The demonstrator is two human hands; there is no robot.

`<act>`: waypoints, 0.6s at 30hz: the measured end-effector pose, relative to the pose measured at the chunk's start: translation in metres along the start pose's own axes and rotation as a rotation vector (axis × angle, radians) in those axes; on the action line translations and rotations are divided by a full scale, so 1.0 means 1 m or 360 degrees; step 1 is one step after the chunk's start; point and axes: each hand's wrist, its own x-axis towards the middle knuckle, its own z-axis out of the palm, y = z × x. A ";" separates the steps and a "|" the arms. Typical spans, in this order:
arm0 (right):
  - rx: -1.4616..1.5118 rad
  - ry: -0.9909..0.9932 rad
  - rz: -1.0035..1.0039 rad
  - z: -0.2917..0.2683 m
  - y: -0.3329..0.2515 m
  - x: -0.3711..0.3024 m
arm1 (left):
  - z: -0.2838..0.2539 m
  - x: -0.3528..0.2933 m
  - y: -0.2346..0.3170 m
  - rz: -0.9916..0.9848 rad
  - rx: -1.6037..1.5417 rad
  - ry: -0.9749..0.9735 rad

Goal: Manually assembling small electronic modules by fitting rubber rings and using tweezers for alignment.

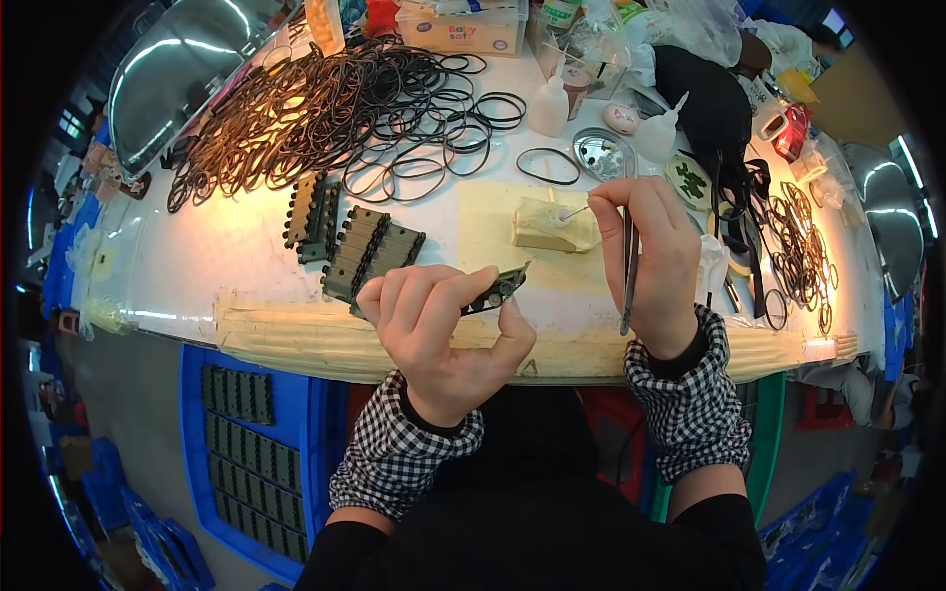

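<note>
My left hand (429, 320) is closed on a dark green moulded part (501, 290), pinched between thumb and fingers above the table's front edge. In my right hand (658, 261) are metal tweezers (628, 276), held with the shaft pointing down and a thin tip reaching left past the fingers. That tip is at a small whitish patch on top of a yellowish tape-wrapped block (552, 229). Left of my hands, rows of similar dark green parts (370, 254) lie side by side, with a smaller stack (312, 215) behind them.
A big heap of black rubber rings (325, 118) covers the back left; one loose ring (549, 165) lies nearer the middle. White squeeze bottles (548, 104), a round metal dish (604, 155) and a plate of small green pieces (690, 182) stand behind. Below left, a blue tray (194, 424) holds more parts.
</note>
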 end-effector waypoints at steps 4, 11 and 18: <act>-0.0080 -0.0090 -0.0023 0.002 0.002 -0.001 | -0.002 -0.002 0.002 0.0037 0.0132 -0.0012; -0.0124 -0.0060 -0.0178 -0.002 -0.003 0.000 | 0.000 -0.003 -0.001 0.0073 0.0144 0.0050; 0.0303 -0.0363 -0.0484 -0.009 -0.028 -0.003 | -0.006 -0.002 0.004 0.0059 0.0149 -0.0018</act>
